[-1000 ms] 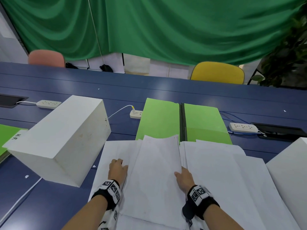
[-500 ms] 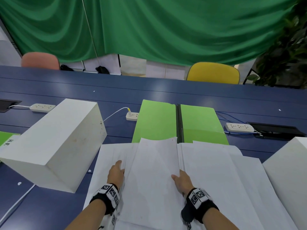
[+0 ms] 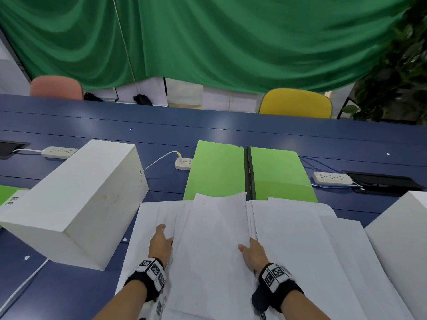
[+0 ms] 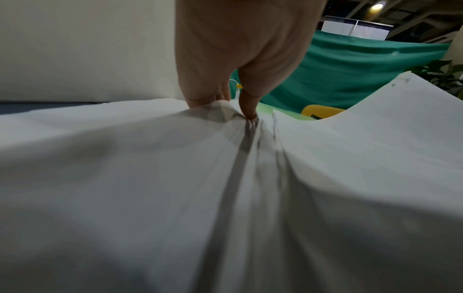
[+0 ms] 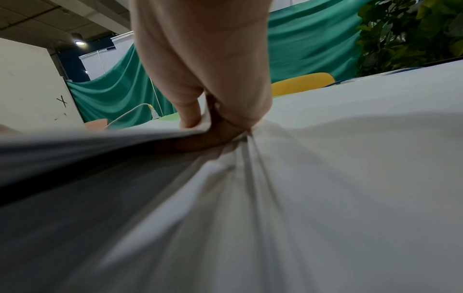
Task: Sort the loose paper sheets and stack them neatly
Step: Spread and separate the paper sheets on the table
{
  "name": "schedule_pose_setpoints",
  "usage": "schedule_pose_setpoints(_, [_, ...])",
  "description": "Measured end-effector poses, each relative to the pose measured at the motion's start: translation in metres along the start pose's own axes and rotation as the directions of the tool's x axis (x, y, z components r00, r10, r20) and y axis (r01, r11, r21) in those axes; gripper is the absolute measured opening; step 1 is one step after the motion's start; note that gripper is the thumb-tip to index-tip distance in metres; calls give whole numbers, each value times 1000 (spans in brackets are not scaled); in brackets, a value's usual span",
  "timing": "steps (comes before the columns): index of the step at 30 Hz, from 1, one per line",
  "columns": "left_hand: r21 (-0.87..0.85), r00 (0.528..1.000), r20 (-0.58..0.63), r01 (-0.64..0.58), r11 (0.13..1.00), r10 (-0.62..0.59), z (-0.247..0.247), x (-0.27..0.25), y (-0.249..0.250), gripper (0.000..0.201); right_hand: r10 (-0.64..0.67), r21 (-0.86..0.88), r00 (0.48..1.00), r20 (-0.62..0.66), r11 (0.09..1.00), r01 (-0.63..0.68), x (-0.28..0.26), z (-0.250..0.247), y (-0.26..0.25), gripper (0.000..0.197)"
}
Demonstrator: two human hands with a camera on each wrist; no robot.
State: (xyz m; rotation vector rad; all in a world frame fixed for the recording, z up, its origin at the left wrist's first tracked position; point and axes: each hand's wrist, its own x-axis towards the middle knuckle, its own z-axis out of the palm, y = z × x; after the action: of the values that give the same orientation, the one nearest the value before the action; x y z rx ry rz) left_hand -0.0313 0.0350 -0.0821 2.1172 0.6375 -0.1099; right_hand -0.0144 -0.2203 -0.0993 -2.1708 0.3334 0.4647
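Near the table's (image 3: 231, 128) front edge, a sheet bundle (image 3: 215, 250) is being pinched at both side edges, left hand (image 3: 160, 242) and right hand (image 3: 254, 254) fingers clenched on it, likely for squaring above loose sheets (image 3: 300, 239).

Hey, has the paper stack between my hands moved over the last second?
No. The paper stack has not noticeably shifted: its far edge overlaps the near end of the green folder about as much as before.

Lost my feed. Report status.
Left hand and right hand pinch the paper stack's side edges. Loose sheets underneath. White box close left.
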Motion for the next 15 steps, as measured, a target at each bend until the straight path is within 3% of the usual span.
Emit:
schedule_pose_setpoints(7, [42,1000,-15,-16,999,16,-2,7,1,32,2,6,1000,-9,1000,-2,2,2,2,36])
schedule_pose_setpoints(15, [379,983,-26,-160,911,184,6,4,-11,50,3,38,1000,-25,999,-2,1,3,4,36])
